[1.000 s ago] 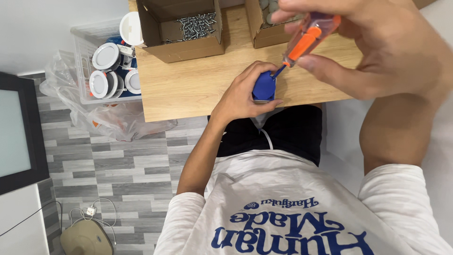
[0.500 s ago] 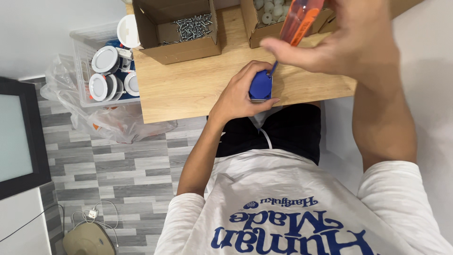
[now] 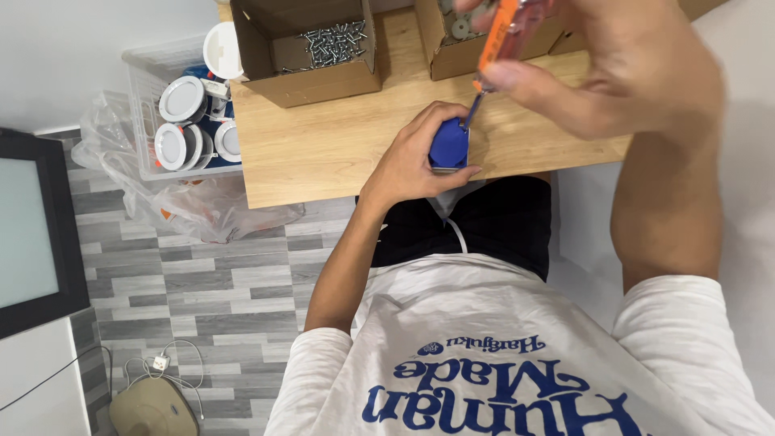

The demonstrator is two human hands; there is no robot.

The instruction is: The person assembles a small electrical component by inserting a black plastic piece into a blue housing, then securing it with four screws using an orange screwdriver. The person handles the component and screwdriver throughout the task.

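My left hand (image 3: 408, 161) grips a small blue plastic part (image 3: 449, 145) and presses it onto the near edge of the wooden table (image 3: 323, 153). My right hand (image 3: 622, 69), raised close to the camera, holds an orange-handled screwdriver (image 3: 499, 36). Its thin metal shaft (image 3: 473, 109) slants down, and the tip meets the top of the blue part. My right fingers hide most of the handle.
An open cardboard box of loose screws (image 3: 323, 44) stands at the table's back, with a second box of round metal parts (image 3: 464, 36) beside it. Left of the table are a clear bin of round white lamps (image 3: 182, 121), a crumpled plastic bag (image 3: 202, 214) and a dark screen (image 3: 32, 234).
My right hand has lifted and swung the screwdriver handle farther up and away. The tip stays at the blue part, which my left hand keeps still.
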